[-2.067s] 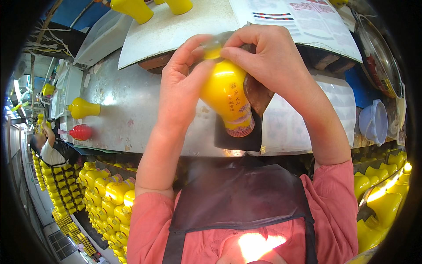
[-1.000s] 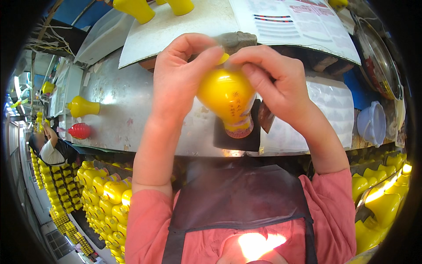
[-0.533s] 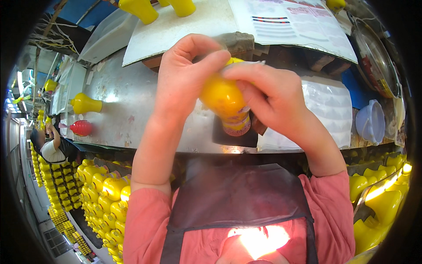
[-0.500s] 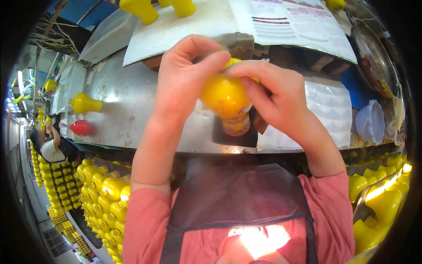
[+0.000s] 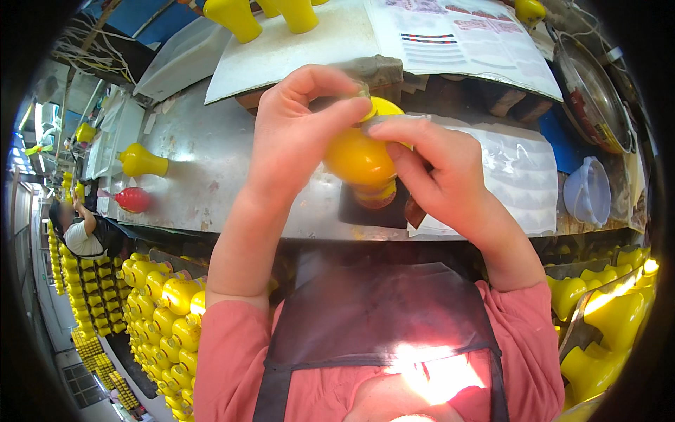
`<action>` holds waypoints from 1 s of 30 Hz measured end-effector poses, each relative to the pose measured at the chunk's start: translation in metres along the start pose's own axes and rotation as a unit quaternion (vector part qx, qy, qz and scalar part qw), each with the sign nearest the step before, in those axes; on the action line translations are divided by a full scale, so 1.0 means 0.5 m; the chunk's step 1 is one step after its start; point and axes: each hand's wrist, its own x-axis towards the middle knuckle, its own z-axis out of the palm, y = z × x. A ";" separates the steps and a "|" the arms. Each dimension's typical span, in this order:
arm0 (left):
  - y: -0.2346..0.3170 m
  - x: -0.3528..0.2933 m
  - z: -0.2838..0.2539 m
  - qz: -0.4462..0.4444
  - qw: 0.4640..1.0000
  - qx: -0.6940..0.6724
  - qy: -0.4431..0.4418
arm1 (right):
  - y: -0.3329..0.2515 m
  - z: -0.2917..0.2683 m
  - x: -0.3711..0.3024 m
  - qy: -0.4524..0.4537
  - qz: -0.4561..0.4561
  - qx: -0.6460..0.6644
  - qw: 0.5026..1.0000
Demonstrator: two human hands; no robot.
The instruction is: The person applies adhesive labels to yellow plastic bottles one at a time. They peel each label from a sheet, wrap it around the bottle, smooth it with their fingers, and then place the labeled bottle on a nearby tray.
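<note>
A glossy yellow vase (image 5: pixel 361 160) with a rounded shoulder and narrow foot stands at the near side of the metal bench, between my hands. My left hand (image 5: pixel 299 123) is closed in a pinch at the left of its rim, with a bit of something translucent at the fingertips. From the right, my right hand (image 5: pixel 443 155) pinches at the neck, where a thin pale strip (image 5: pixel 422 117) shows along the forefinger. How far that strip runs round the neck is hidden by my fingers. Under the vase's foot lies a dark pad (image 5: pixel 351 211).
Sheets of printed decals (image 5: pixel 464 39) lie on a raised board beyond, beside several yellow vases (image 5: pixel 299 14). A pale translucent sheet (image 5: pixel 517 176) and a lilac bucket (image 5: pixel 588 191) are at right. Leftward lie another yellow vase (image 5: pixel 143 160) and a red object (image 5: pixel 133 200). A person (image 5: pixel 83 235) works far left.
The vase's rim has come into view between my hands, tilted slightly toward the far side. Both hands stay pinched near the neck, having shifted only a little.
</note>
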 end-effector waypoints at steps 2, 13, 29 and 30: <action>-0.001 -0.004 0.003 -0.018 0.998 -0.063 0.004 | -0.008 -0.004 -0.007 -0.009 0.048 0.016 0.999; 0.001 -0.012 -0.011 0.008 1.000 0.026 0.001 | -0.021 0.016 -0.012 0.006 -0.082 -0.166 0.983; -0.024 -0.016 -0.007 0.001 0.991 -0.134 -0.001 | -0.002 -0.006 0.019 0.024 0.079 -0.024 0.996; -0.029 -0.016 -0.004 0.009 0.985 -0.173 -0.010 | 0.002 -0.015 0.026 0.026 0.137 0.013 0.990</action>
